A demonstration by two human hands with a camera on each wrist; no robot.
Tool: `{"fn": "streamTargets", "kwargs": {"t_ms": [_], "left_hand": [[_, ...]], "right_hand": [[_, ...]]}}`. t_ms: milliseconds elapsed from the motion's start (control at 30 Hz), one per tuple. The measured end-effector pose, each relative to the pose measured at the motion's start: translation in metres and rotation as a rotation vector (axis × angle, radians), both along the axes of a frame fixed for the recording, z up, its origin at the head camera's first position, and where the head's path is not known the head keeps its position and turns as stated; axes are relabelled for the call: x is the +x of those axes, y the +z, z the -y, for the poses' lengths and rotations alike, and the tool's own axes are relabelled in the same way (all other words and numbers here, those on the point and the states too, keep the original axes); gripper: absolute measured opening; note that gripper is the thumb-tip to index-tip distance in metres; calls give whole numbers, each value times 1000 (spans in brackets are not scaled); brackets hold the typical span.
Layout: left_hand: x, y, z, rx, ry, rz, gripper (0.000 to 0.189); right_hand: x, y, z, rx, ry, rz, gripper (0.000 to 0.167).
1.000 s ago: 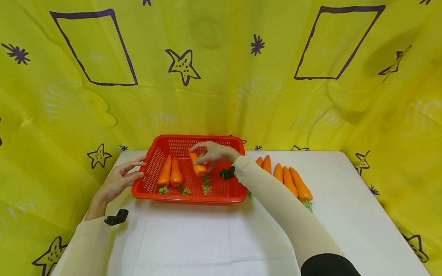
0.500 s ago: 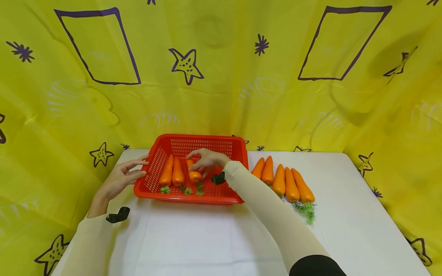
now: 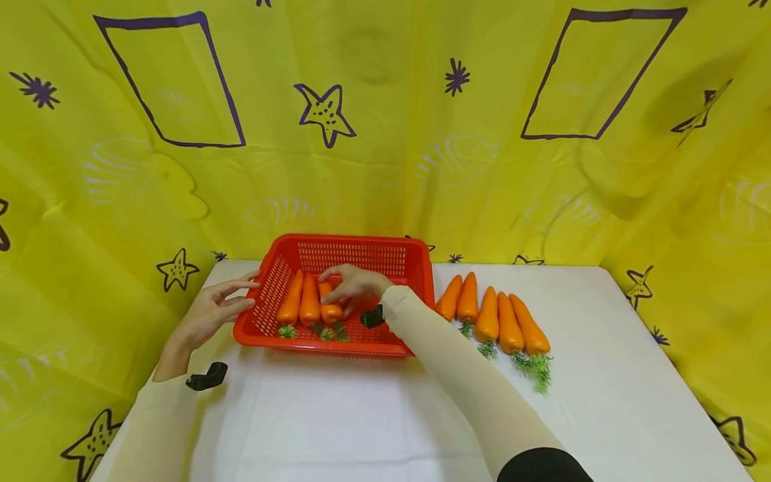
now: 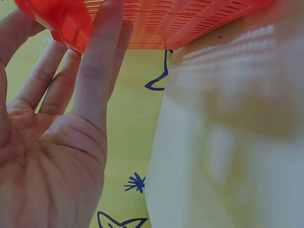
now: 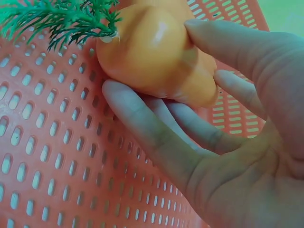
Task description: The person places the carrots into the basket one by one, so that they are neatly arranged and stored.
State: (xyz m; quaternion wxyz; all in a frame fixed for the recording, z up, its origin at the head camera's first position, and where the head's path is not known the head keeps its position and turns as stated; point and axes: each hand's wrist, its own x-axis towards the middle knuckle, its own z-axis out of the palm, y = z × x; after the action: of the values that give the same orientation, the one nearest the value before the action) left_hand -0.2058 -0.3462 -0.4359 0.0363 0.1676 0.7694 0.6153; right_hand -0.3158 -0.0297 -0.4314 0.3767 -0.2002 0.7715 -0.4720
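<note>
My right hand (image 3: 357, 284) grips an orange carrot (image 3: 330, 312) inside the red basket (image 3: 361, 347). In the right wrist view, fingertips lie on both sides of the carrot's thick end (image 5: 142, 47), whose green top (image 5: 66, 21) points left. Two more carrots, one of them (image 3: 291, 301) nearest the basket's left wall, lie alongside with narrow ends away from me. My left hand (image 3: 207, 313) touches the basket's left side with extended, spread fingers. The left wrist view shows the palm (image 4: 57, 156) facing the camera and the fingertips up at the basket wall (image 4: 152, 23).
On the white table (image 3: 325, 415), several carrots (image 3: 509, 326) lie side by side to the right of the basket, leafy tops (image 3: 536, 367) toward me. A yellow curtain (image 3: 385, 167) with purple drawings rises behind the table and along both sides.
My right hand has lowered its carrot and shifted it left, bringing it next to the two others in the basket. The left hand stays at the basket's left side.
</note>
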Motion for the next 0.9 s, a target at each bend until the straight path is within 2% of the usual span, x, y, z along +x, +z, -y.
{"fn": "streamTargets", "kwargs": {"t_ms": [267, 533, 733, 900], "left_hand": [[-2, -3, 2, -1, 17, 9, 37], [-1, -3, 0, 0, 6, -14, 37], [2, 0, -2, 1, -3, -17, 37], [2, -2, -1, -6, 2, 9, 37]], "right_hand": [[2, -1, 3, 33, -11, -23, 60], [2, -3, 5, 39, -26, -40, 59], [2, -2, 4, 34, -10, -52, 59], [3, -1, 2, 42, 24, -66, 63]]}}
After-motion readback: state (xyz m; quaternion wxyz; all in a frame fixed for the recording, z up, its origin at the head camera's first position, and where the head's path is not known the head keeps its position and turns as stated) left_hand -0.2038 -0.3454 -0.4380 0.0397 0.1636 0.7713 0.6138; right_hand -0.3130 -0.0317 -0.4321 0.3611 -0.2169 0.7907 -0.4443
